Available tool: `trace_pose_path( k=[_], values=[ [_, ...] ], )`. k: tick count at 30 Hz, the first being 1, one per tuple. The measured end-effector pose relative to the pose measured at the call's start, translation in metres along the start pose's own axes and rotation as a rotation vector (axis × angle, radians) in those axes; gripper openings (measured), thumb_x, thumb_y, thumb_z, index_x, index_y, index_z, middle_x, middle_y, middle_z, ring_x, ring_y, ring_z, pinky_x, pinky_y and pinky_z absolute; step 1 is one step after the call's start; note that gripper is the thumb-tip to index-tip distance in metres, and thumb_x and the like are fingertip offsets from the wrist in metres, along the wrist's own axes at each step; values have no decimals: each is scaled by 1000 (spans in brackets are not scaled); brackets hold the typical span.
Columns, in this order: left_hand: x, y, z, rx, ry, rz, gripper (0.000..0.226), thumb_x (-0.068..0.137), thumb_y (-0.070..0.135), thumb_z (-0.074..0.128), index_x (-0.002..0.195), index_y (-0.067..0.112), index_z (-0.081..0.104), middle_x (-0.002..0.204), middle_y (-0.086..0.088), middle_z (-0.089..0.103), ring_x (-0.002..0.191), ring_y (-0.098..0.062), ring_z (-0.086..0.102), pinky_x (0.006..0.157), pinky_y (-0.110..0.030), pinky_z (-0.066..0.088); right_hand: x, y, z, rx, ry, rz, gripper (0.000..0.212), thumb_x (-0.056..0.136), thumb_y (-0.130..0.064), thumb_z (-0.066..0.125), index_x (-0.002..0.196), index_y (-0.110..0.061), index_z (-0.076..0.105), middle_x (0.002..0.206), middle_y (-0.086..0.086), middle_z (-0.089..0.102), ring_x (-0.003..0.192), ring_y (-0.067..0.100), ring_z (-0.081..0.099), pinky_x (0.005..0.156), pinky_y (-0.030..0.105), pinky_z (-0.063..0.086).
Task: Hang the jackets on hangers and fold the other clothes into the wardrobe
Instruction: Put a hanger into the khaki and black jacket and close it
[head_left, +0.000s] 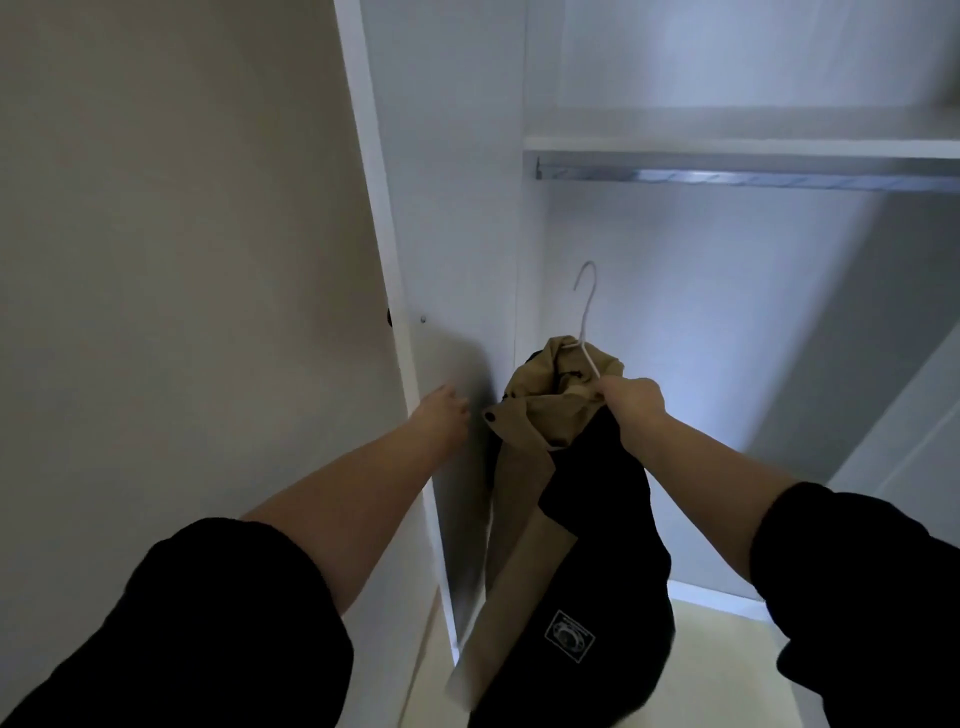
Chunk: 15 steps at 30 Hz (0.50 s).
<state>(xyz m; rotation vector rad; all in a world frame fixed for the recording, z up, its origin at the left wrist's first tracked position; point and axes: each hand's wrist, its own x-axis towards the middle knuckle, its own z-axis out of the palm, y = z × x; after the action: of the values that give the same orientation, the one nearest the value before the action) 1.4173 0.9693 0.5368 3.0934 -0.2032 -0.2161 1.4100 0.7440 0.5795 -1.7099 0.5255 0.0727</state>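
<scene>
1. The person stands facing an open wardrobe (701, 322). Both forearms reach forward, with black sleeves (218, 613) pushed up toward the elbows.
2. The right hand (631, 400) is closed in a fist. Its fingers are curled tight round the lower neck of a white wire hanger (584, 312) and a bunch of cloth at the jacket's collar.
3. The jacket (550, 499), tan outside and black inside, hangs from that fist in a loose, crumpled drop. It is held in the air in front of the wardrobe's left part, close to the side panel, and its lower end reaches the bottom edge of the view.
4. A dark button (490, 415) shows on the tan flap. A white-outlined label patch (569, 636) shows low on the black cloth.
5. The hanger hook points up and is free. It is well below the metal rail (727, 176) and not on it.
6. The rail runs just under a white shelf (727, 145).
7. The left hand (447, 410) holds nothing. Its fingers are stretched forward against the grey panel (457, 260), beside the white edge strip. The fingertips are blurred, so how firmly they touch cannot be told.
8. A small dark knob (388, 317) sits at the strip's left side, above the left hand.
9. A pale floor (727, 654) is visible below the wardrobe opening.
</scene>
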Motion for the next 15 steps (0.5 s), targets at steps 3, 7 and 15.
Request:
trace_pose_path(
  k=[3, 7, 15],
  values=[
    [3, 26, -14, -8, -79, 64, 36, 91, 37, 56, 120, 16, 62, 121, -5, 57, 114, -28, 52, 93, -35, 45, 8, -8, -7, 26, 13, 24, 16, 92, -13, 47, 104, -3, 50, 84, 9, 51, 83, 22, 51, 64, 27, 41],
    [43, 56, -38, -521, -25, 14, 28, 93, 24, 49, 103, 5, 67, 99, -10, 63, 93, -26, 60, 76, -31, 46, 28, -18, -21, 11, 7, -3, 15, 94, -10, 47, 103, 0, 53, 97, 14, 57, 87, 25, 55, 65, 27, 46],
    [114, 111, -76, -1201, -51, -101, 14, 95, 14, 49, 105, 10, 57, 102, -13, 59, 78, -22, 56, 69, -29, 45, 80, -29, -63, 2, -323, -40, 24, 97, 0, 45, 117, 2, 57, 113, 15, 61, 99, 28, 59, 85, 33, 52]
  ],
)
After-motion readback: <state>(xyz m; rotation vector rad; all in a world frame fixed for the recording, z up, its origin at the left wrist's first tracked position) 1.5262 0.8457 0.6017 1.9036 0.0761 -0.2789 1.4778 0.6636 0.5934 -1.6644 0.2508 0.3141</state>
